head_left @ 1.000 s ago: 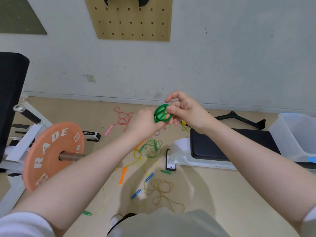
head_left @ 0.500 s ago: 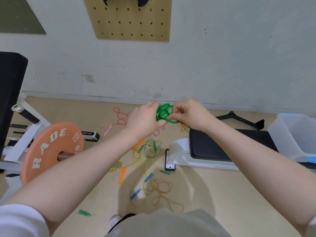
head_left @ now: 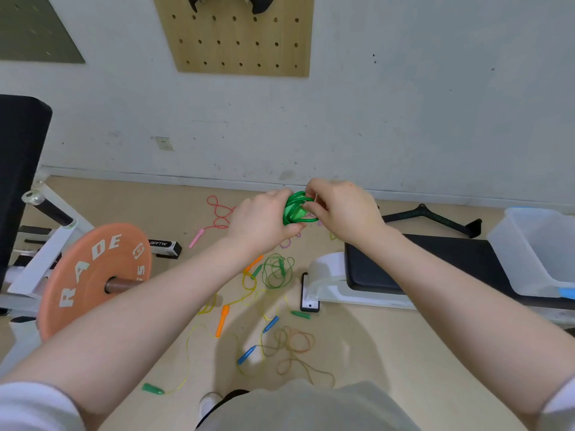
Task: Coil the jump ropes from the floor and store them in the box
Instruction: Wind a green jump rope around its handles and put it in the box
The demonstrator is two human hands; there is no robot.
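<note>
The green rope coil (head_left: 297, 209), an open ring a second ago, is now cinched into a tight bundle, gripped by left hand (head_left: 264, 220) and right hand (head_left: 342, 209) fingers, well left of the box (head_left: 535, 244); storing seems next.

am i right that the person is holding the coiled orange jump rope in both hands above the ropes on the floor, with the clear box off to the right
Not quite: the coiled rope held by the left hand and right hand is green, not orange. The head view shows it. The rest stands: it is held above the ropes on the floor, with the clear box off to the right.
</note>
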